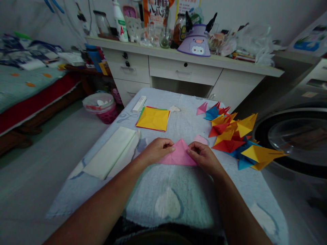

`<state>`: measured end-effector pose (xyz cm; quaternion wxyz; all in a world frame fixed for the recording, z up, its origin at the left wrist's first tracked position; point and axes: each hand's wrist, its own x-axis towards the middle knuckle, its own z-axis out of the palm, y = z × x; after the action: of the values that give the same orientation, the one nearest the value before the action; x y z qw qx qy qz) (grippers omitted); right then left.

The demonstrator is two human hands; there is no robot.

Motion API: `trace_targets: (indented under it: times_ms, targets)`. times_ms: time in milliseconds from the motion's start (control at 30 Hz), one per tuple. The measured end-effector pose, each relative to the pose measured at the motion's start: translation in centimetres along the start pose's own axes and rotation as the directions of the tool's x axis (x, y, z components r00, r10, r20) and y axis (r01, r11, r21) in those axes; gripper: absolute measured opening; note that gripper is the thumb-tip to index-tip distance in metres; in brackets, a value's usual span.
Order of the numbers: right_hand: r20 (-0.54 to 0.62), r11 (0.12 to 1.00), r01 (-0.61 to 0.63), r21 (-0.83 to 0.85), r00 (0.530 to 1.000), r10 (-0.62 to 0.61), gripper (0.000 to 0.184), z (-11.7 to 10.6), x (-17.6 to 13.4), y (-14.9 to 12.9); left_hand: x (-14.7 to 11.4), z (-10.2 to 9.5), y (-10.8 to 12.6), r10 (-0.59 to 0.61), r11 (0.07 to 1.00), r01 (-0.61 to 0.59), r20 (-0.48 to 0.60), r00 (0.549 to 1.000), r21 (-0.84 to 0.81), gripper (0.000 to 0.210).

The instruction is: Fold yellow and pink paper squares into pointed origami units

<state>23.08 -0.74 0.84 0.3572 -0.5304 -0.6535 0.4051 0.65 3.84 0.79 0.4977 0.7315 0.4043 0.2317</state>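
Observation:
A pink sheet of origami paper (180, 154), folded to a triangle with its point away from me, lies at the middle of the cloth-covered table (163, 190). My left hand (162, 149) pinches its left edge between thumb and fingers. On the opposite edge, my right hand (200, 153) grips the paper the same way. Beyond my left hand rests a stack of square paper (153, 118), yellow on top with red and green edges showing. To the right of my right hand, several folded paper figures (230, 132) in yellow, red, blue and pink are heaped together.
A folded whitish cloth or paper (109, 151) lies on the left, with a small white box (139, 104) farther back. Behind the table stands a white cabinet (184, 69) bearing a purple visor (195, 42) and jars. A lined bin (102, 107) is left; a washing machine (296, 136) is right.

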Motion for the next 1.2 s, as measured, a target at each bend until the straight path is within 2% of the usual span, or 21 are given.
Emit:
trace_targets:
  times_ms: [433, 700, 900, 1200]
  targets:
    - [-0.03, 0.999, 0.008, -0.052, 0.999, -0.01, 0.025, 0.2, 0.0, -0.3, -0.1, 0.2, 0.2, 0.03, 0.996, -0.024, -0.076, 0.997, 0.085, 0.024]
    - [-0.108, 0.998, 0.026, -0.063, 0.994, -0.033, 0.025, 0.4, 0.4, 0.2, -0.2, 0.3, 0.3, 0.048, 0.996, -0.044, -0.055, 0.997, 0.071, 0.024]
    - [-0.118, 0.995, 0.026, -0.094, 0.992, -0.037, 0.023, 0.5, 0.5, 0.2, -0.2, 0.5, 0.4, 0.057, 0.998, -0.056, -0.091, 0.994, 0.017, 0.021]
    - [-0.113, 0.994, 0.026, -0.111, 0.993, -0.038, 0.023, 0.5, 0.5, -0.2, -0.3, 0.4, 1.0, 0.048, 0.998, -0.042, -0.118, 0.992, 0.056, 0.023]
